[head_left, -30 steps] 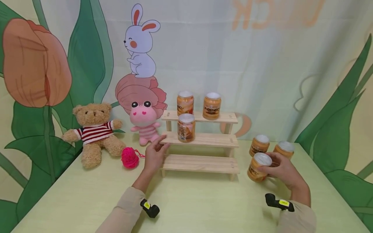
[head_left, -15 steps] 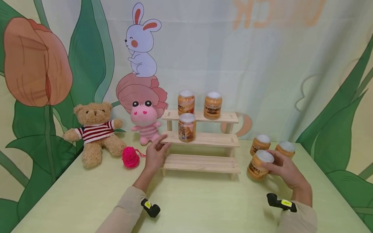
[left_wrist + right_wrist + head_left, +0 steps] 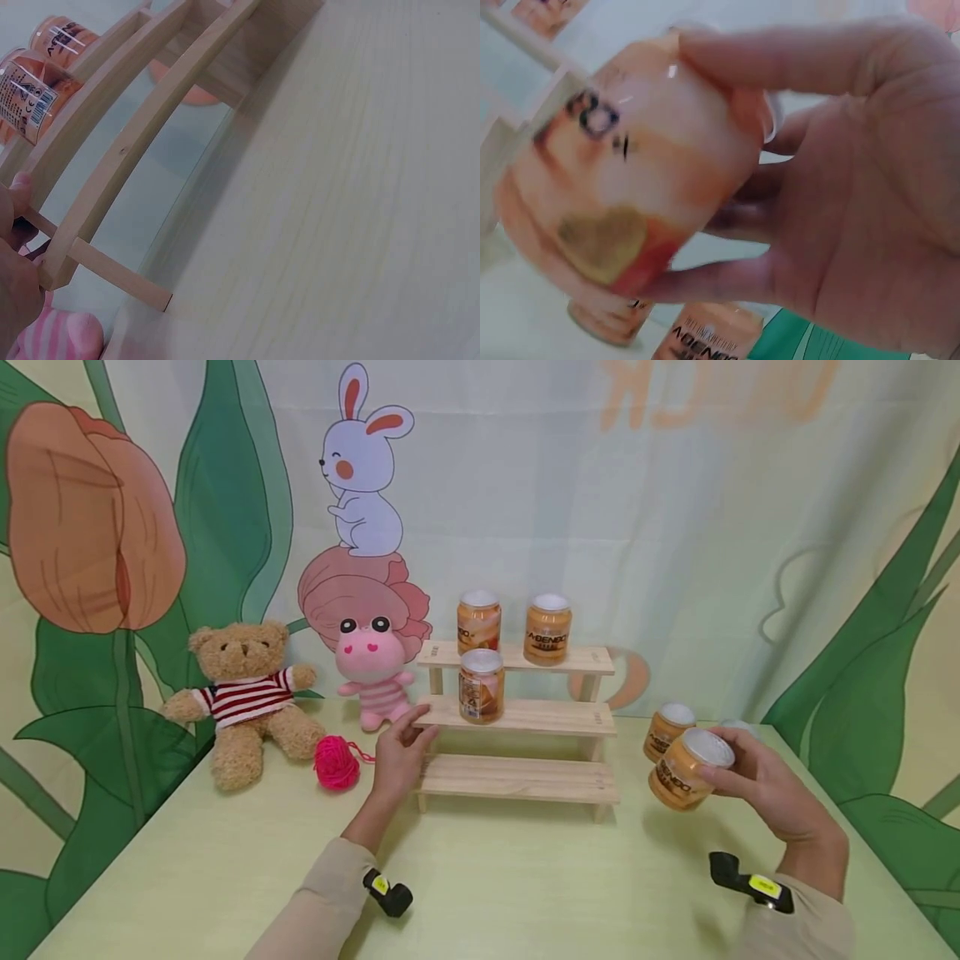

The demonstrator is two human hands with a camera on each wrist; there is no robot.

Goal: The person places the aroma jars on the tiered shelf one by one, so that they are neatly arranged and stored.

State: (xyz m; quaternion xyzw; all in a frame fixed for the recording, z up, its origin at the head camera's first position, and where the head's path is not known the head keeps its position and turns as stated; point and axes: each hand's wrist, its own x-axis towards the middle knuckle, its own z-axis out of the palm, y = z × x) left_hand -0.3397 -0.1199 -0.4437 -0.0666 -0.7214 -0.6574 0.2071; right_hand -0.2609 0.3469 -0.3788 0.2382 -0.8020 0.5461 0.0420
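Observation:
My right hand [image 3: 783, 797] holds an orange-labelled can [image 3: 675, 781] with a pale lid, thumb on the near side. The can is tilted and off the table; in the right wrist view, fingers wrap around the can [image 3: 652, 157]. My left hand [image 3: 399, 764] grips the left end of the three-step wooden display shelf [image 3: 555, 717] at its middle step. The left wrist view shows part of this hand [image 3: 19, 277] beside the shelf's end. Two similar cans, a left one [image 3: 478, 620] and a right one [image 3: 547, 631], stand on the top step. Another can [image 3: 482, 689] stands on the middle step.
Behind the held can, one can [image 3: 667, 731] stands on the table [image 3: 525, 885]; another [image 3: 741, 727] is mostly hidden by my right hand. At left are a teddy bear [image 3: 251, 710], a pink plush toy [image 3: 375, 681] and pink yarn [image 3: 337, 764]. A printed curtain [image 3: 675, 527] hangs behind.
My right hand has raised the can off the table, tilted it and drifted right, covering more of the rear right can. My left hand stays on the shelf.

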